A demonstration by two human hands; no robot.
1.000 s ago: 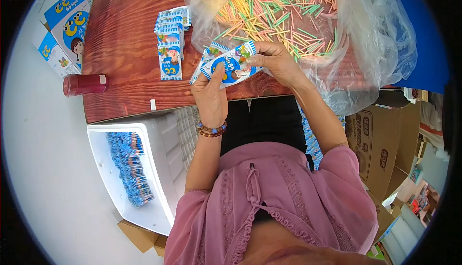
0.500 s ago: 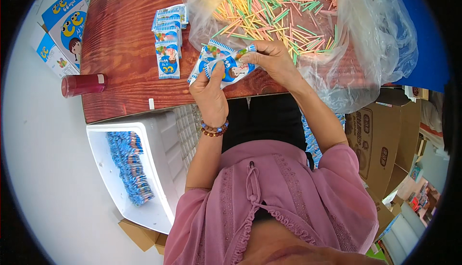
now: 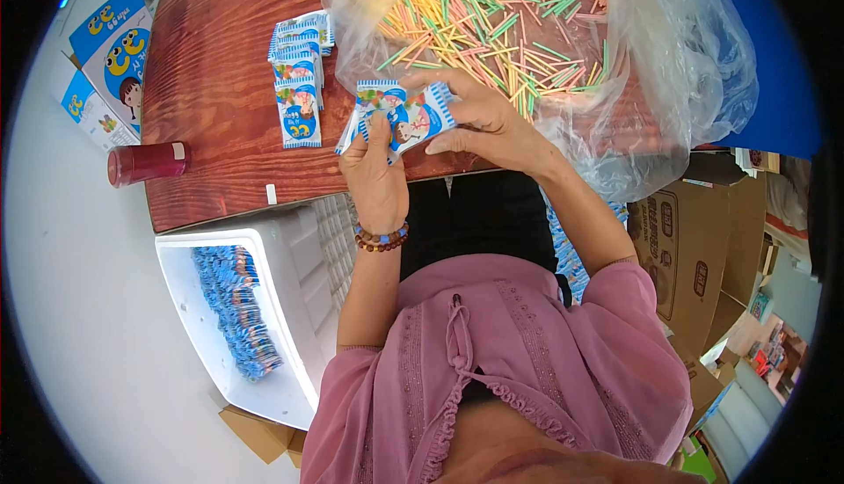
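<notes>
My left hand point(image 3: 378, 176) grips a few overlapping small blue-and-white striped packets point(image 3: 409, 123), its thumb lying across their front. My right hand point(image 3: 497, 128) curves round the right end of the top packet, with a finger along the upper edge and the thumb near the lower edge. How firmly it presses is hard to see. Left of the hands, several like packets point(image 3: 300, 115) lie overlapped in a row on the reddish wooden table point(image 3: 224, 71). Beyond the hands, many thin pink, yellow and green sticks point(image 3: 492, 22) lie in a large clear plastic bag point(image 3: 651, 123).
A dark red cylindrical container point(image 3: 148, 164) lies at the table's left edge beside printed blue-and-white boxes point(image 3: 110, 66). Below stands a white foam box point(image 3: 303, 308) with packed rows of blue packets point(image 3: 236, 308). Brown cardboard cartons point(image 3: 694, 255) stand to my right.
My right hand has shifted from pinching the packet's upper corner to curving round its right end. The held packets now lie flatter and more aligned. The view has shifted slightly.
</notes>
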